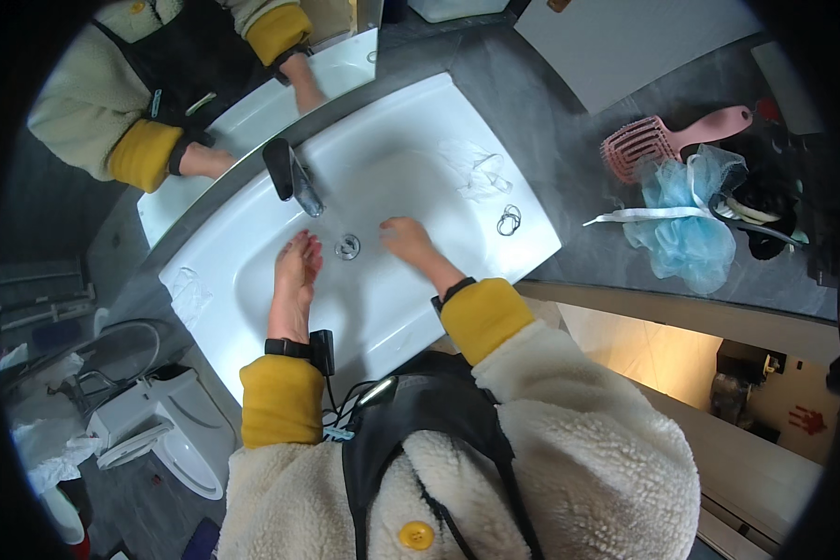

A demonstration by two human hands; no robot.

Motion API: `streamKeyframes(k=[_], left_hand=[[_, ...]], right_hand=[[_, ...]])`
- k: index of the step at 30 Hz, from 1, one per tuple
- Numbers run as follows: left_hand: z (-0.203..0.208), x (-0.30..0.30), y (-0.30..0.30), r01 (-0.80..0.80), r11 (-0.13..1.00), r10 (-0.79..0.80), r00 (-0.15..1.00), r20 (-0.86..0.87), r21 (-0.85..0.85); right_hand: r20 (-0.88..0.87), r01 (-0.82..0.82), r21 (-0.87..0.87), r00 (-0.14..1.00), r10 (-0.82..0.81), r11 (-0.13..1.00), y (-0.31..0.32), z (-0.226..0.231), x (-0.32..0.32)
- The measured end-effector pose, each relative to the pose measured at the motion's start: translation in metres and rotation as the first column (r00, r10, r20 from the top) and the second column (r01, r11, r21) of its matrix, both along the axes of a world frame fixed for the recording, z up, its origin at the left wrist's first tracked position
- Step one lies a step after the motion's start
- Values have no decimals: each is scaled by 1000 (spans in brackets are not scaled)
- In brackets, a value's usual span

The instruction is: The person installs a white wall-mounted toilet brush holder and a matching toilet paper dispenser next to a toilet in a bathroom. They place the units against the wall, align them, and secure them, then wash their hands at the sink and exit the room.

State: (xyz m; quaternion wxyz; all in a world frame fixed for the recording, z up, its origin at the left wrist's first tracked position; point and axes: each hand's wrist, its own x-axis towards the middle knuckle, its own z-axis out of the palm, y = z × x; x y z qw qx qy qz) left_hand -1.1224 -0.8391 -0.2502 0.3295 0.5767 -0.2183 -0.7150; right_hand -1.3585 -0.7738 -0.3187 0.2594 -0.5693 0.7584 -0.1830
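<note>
Both my hands are over a white washbasin. My left hand is open below the spout of the black and chrome faucet, with its reddish fingertips stretched toward it. On the other side of the round metal drain, my right hand hangs over the bowl. Its fingers are loosely bent and slightly blurred, and nothing shows in them. My hands are apart from each other. Whether water runs from the spout I cannot make out.
Crumpled clear plastic and thin dark rings lie on the basin's right rim; more clear plastic is at left. A pink hairbrush and blue mesh sponge rest on the grey counter. A mirror stands behind the faucet.
</note>
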Motion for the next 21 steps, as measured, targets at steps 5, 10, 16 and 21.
streamKeyframes(k=[5,10,16,21], left_hand=[[59,-3,-13,159,526,404,817,410,-835],[85,-1,-25,724,-39,529,600,600,-689],[64,4,3,759,92,470,537,700,-644],[59,3,41,525,361,359,684,635,-770]], right_hand=[[235,209,-73,954,-187,975,12,0,-39],[-31,376,-294,915,-402,879,9,21,-99],[-546,514,-327,582,-602,793,-8,34,-176],[-215,274,-490,882,-419,828,-31,66,-142]])
